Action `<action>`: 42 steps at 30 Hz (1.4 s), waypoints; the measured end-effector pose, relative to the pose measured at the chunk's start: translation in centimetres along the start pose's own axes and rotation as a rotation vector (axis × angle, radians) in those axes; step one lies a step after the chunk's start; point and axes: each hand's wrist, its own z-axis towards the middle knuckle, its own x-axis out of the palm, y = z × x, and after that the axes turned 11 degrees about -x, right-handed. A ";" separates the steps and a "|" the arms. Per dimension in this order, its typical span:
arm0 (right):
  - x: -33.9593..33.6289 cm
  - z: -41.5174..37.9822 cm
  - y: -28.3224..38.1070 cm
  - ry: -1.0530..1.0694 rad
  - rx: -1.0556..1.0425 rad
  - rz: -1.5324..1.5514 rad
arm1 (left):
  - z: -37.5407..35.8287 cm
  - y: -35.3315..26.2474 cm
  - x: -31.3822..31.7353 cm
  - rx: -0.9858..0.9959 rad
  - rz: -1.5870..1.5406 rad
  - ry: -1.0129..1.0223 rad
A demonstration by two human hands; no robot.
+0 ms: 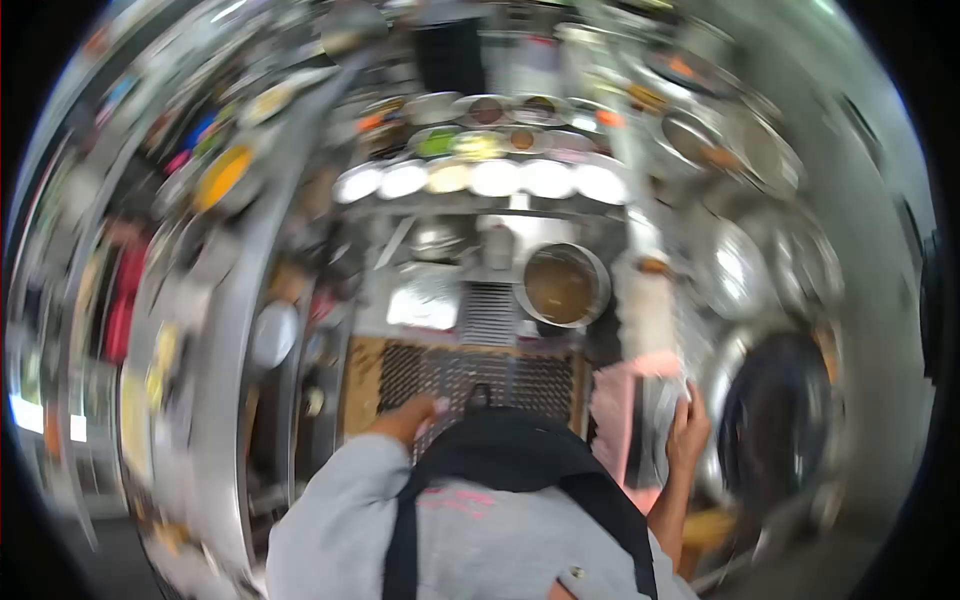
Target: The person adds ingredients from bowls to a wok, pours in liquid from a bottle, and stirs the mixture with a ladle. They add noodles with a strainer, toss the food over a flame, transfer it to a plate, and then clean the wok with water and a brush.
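Note:
My left hand (408, 418) is low in front of my body, above the dark perforated mat (470, 372). Blur smears its fingers, and I see nothing clear in them. On the right, my right hand (687, 432) is raised with its fingers curled together, beside a silvery flat piece (654, 420) edged by a pink cloth (612, 410). Whatever its fingers pinch is too blurred to name. Ahead of the mat stands a round pot (562, 285) of brown liquid.
Several white bowls (494, 180) line a shelf ahead, with ingredient containers (480, 146) behind them. A steel counter edge (232, 400) runs along the left. At right are shiny metal pans (735, 265) and a large dark round pan (775, 420). The whole view is motion-blurred.

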 end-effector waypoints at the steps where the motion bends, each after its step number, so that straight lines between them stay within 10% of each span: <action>1: -1.5 -1.1 -1.9 -0.137 0.066 -0.036 | -0.1 2.6 -2.6 0.079 0.665 0.093; 4: -7.7 -6.4 -6.9 -0.473 0.156 -0.369 | -3.2 5.1 -6.1 -0.163 0.574 0.086; 10: -15.4 -23.1 -8.7 -0.310 1.064 -0.999 | 1.9 -1.3 -8.8 -0.016 0.550 0.007; 13: -14.3 -28.6 -8.6 -0.087 1.210 -1.019 | 6.9 -9.4 -8.4 0.261 0.558 -0.092; 18: -14.2 -34.9 -12.5 -0.450 0.989 -0.875 | 3.3 -29.6 -10.5 0.650 0.184 0.220; 24: -20.0 -25.4 -9.9 -0.568 0.996 -0.567 | -11.2 -46.9 -7.7 1.130 0.078 0.298; 30: -20.0 -4.8 -4.5 -1.030 0.541 0.741 | -13.5 -56.8 -1.8 1.191 0.006 0.320; 42: -18.6 25.0 -20.5 -0.579 0.596 0.520 | -13.0 -59.4 0.7 1.126 0.056 0.056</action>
